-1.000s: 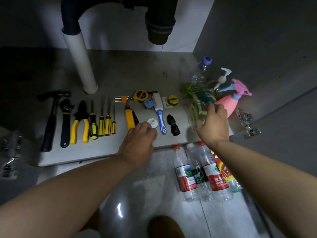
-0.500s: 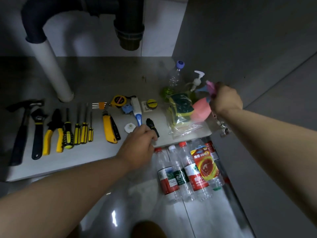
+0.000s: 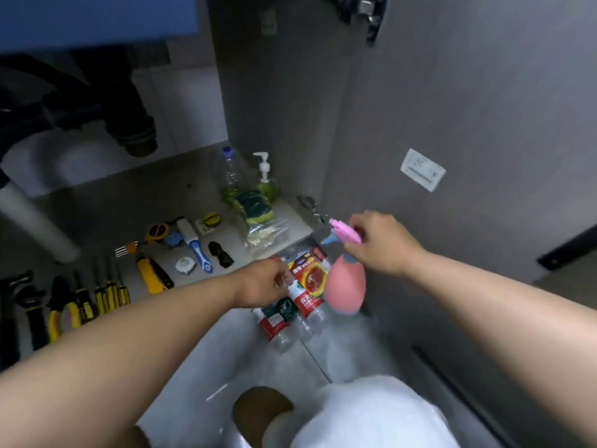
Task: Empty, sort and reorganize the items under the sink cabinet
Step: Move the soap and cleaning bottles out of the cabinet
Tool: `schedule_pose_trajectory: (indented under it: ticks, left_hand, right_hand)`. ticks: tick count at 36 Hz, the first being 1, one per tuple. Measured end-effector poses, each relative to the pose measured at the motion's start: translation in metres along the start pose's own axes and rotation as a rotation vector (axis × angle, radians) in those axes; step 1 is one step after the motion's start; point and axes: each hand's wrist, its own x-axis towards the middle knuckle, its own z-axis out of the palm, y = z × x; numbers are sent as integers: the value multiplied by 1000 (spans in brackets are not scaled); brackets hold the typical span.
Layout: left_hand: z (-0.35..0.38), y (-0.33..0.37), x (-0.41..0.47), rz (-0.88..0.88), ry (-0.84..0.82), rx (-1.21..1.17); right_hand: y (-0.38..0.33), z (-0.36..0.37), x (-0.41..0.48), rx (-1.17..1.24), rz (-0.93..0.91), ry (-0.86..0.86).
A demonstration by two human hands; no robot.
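Head cam, peering into the open sink cabinet. The grey cabinet floor (image 3: 129, 202) carries most of the stuff, with a fat white drain pipe (image 3: 32, 221) standing on it at the left. The round pink plastic spray bottle (image 3: 345, 292) is off the cabinet floor, hanging in the air just in front of its right corner. Under it, a bunch of clear plastic water bottles with red and green labels (image 3: 307, 295) lie on the pale tiled floor (image 3: 200, 367).

The right hand (image 3: 381, 244) has its fingers curled tight round the spray bottle's pink trigger head. The left hand (image 3: 258, 286) sits low by the water bottles' caps with its fingers curled, but it's too blurry to tell if they've got anything.

At the back right are a clear bottle with a blue cap (image 3: 231, 176), a pump bottle of green liquid (image 3: 266, 182) and a bag of green-and-yellow sponges (image 3: 255, 208). A yellow utility knife (image 3: 151, 274) lies further left
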Motion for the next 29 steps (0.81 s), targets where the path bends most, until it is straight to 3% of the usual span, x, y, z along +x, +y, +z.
schedule_pose_trajectory:
  ticks: [6, 14, 22, 26, 29]
  left_hand:
    - [21, 27, -14, 5, 33, 16]
    - [34, 16, -31, -32, 45, -79]
    - [30, -11, -39, -199, 144, -219]
    - [26, -21, -27, -300, 226, -401]
    - [18, -32, -11, -325, 279, -516]
  right_hand:
    - [41, 59, -69, -99, 192, -213]
    - [65, 119, -96, -194, 352, -206]
    - [59, 118, -78, -221, 329, -82]
    - [37, 103, -50, -201, 149, 52]
    - [12, 96, -15, -30, 8, -3]
